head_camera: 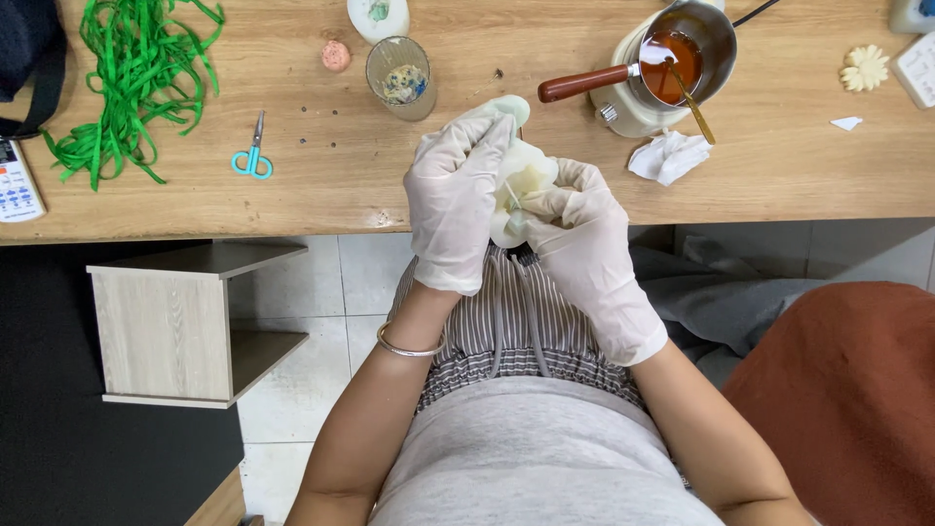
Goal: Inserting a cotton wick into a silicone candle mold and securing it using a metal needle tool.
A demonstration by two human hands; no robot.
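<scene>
The pale cream, flower-shaped piece (pixel 524 180) sat between both gloved hands, held just above the near edge of the wooden table (pixel 321 175) and in front of the person's body. The left hand (pixel 453 200) was wrapped around its left side, fingers curled over the top so the piece could not turn. The right hand (pixel 579 239) was pressed against the lower right of it, fingertips pinching at a lobe; whether a thin tool lay under those fingers could not be told.

To do this well, the grip on the left looked best kept firm but not squeezing, since the scalloped edges seemed likely to chip or dent. Small, controlled pinches from the right seemed wiser than a hard pull. Working close to the body gave steadiness.

Behind, a small metal pan (pixel 687 58) of amber liquid with a wooden handle stood on a white warmer, a crumpled tissue (pixel 667 156) beside it. A glass cup (pixel 400 76), blue-handled scissors (pixel 253 156) and green ribbon (pixel 131 83) lay further left.
</scene>
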